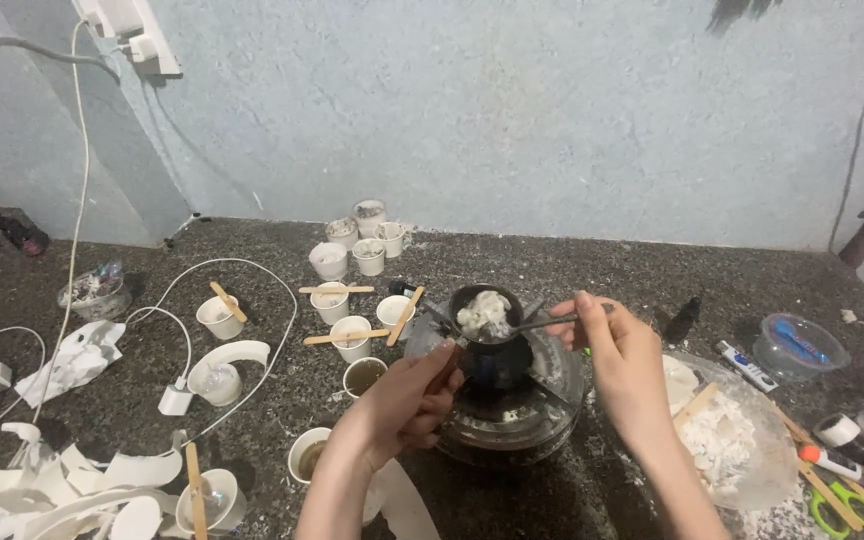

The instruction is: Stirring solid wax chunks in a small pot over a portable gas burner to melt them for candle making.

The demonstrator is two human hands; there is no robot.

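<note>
Over the round burner (508, 415) at counter centre, left hand (410, 398) is closed on the handle of a small black pot (487, 322) of soft white lumps, likely wax. Right hand (620, 362) pinches a thin, stiff spoon (542, 323). Pot looks light, probably hot; grip only by handle.

On a dark speckled stone bench (572, 260), the left hand (414, 398) grips the handle of a small black metal pot (486, 318) heaped with white waxy chunks (485, 313). The pot sits over a round dark burner with a metal ring (512, 400). The right hand (620, 355) holds a slim metal spoon (542, 323) whose bowl rests in the chunks. Small white paper cups (352, 255) stand near the wall, several with flat wooden sticks (337, 290) laid across their rims. Just beside the right forearm lies a clear plastic bag of white flakes (727, 440). Green-handled scissors (837, 510) lie at the bench's right edge.
</note>
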